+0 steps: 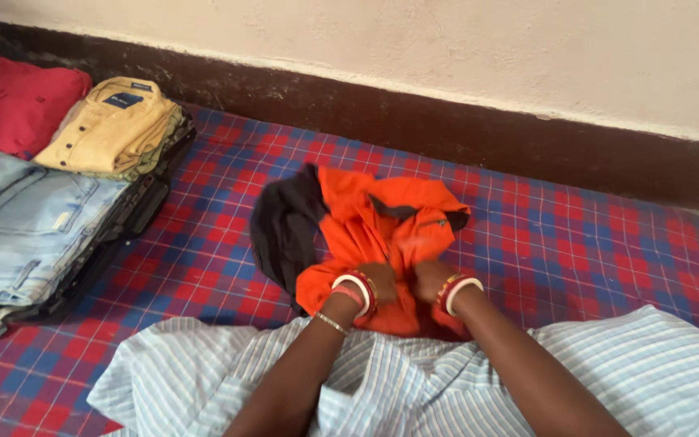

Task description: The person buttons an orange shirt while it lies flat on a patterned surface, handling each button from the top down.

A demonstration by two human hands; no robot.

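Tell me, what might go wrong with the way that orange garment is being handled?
Both hands, left and right, grip only the near edge of the orange garment, so its bunched far part and dark lining could fold in crooked. The striped shirt lies just under the wrists and might get dragged or creased. The bangles could perhaps snag the fabric.

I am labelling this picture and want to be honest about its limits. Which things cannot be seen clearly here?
Head view only:
- Fingertips of left hand and right hand: buried in the orange garment, so the grip is unclear.
- Orange garment's type: crumpled and slightly blurred.
- Jeans: cut off by the left edge.
- Red shirt: partly cut off at the left edge.
- Clothes under the yellow shirt: hidden by it.
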